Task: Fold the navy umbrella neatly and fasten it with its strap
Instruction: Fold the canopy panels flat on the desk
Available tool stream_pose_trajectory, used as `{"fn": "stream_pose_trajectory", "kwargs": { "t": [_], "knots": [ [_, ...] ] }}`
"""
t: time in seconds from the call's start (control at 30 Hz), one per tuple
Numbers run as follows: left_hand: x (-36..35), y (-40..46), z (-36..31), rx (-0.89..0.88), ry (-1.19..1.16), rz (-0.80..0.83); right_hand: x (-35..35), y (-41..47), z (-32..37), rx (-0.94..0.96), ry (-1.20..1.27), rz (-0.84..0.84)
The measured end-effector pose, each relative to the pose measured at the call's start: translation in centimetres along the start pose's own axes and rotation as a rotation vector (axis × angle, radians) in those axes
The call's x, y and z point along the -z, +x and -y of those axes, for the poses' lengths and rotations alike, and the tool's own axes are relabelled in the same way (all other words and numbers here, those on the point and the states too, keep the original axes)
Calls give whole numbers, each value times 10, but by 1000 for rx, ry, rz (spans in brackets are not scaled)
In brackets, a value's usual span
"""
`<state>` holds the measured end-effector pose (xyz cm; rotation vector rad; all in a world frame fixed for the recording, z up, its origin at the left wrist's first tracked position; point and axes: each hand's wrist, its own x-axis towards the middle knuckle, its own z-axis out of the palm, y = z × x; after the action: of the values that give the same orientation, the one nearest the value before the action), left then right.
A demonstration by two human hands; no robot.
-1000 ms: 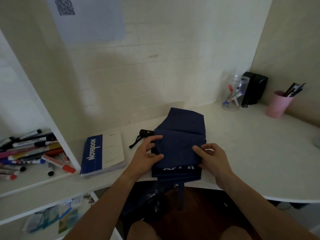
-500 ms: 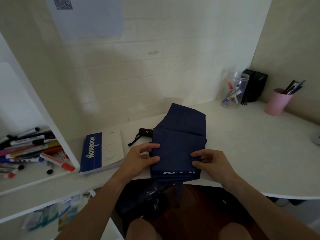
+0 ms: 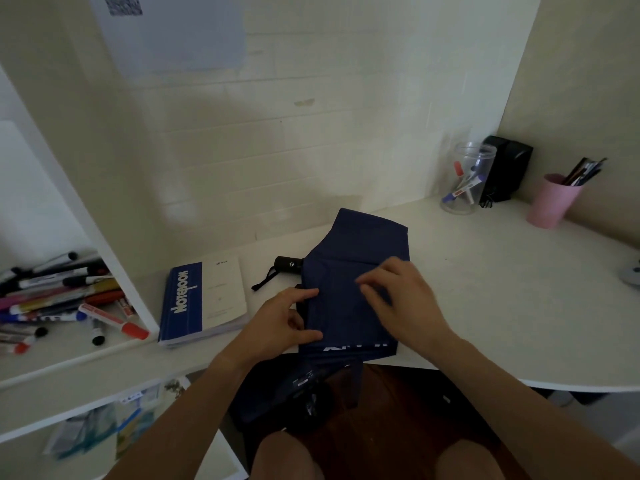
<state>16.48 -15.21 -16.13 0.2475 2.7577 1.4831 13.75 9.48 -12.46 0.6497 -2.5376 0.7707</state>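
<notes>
The navy umbrella [image 3: 349, 258] lies on the white desk [image 3: 502, 289], its fabric folded into flat panels with white lettering near the front edge. Its black handle [image 3: 287, 264] with a thin wrist loop sticks out to the left. More navy fabric and a strap hang over the desk's edge toward my lap. My left hand [image 3: 280, 323] pinches the fabric's left edge between thumb and fingers. My right hand [image 3: 398, 299] lies on top of the fabric's right part, fingers extended and slightly blurred, pressing it flat.
A blue and white notebook [image 3: 202, 301] lies left of the umbrella. Several markers [image 3: 59, 299] fill the shelf at far left. A clear jar of pens [image 3: 465, 178], a black box [image 3: 505, 168] and a pink cup [image 3: 552, 200] stand at the back right.
My right hand has moved from the fabric's right edge up and onto the middle of the panel. My left hand keeps its pinch on the left edge.
</notes>
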Motion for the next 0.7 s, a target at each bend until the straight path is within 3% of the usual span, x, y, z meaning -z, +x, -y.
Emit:
{"fn": "stream_pose_trajectory", "kwargs": {
  "t": [0.07,0.2,0.33,0.4,0.47,0.53,0.63,0.7],
  "knots": [
    [0,0,0,9,-17,3,-15,-5,-8,124,-134,119],
    [3,-3,-2,40,-58,13,-29,-32,-32,152,-269,344],
    [9,-4,-8,92,129,89,-31,-48,-43,195,-315,443],
    [8,0,-11,-42,401,-56,-29,-49,-43,199,-310,484],
    [-1,6,-14,-335,630,-210,-29,-48,-43,194,-299,514],
    [-16,10,-11,-507,782,-103,-28,-47,-42,184,-298,543],
    [-29,8,7,-435,899,127,-20,-42,-40,159,-252,585],
    [-28,9,15,-400,916,146,-14,-33,-40,156,-208,474]
  ]
}}
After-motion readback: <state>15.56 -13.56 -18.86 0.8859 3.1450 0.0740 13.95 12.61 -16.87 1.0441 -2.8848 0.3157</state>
